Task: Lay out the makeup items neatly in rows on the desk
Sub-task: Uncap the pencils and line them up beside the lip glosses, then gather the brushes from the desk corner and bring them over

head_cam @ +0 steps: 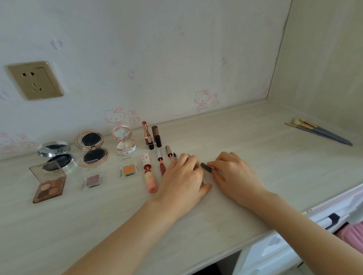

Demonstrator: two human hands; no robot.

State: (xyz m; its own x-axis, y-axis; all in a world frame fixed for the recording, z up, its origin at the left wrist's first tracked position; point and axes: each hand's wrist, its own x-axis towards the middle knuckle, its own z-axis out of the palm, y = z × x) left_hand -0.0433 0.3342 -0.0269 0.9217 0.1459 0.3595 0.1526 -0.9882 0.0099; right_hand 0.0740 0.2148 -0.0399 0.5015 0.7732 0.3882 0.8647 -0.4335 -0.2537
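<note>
1. Pale wood-grain desk (259, 155): compacts (92, 148), eyeshadow pans (93, 181) and lipsticks (150, 138) are already laid in two rows at far left.
2. A dark stick (206, 167) is pinched by right hand (235, 174); left hand (183, 179) is curled over a hidden item (grip unclear).
3. Brushes (320, 131), far right, remain unplaced.

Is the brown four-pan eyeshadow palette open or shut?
Open: the eyeshadow palette has its clear lid raised, four brown pans exposed.
</note>
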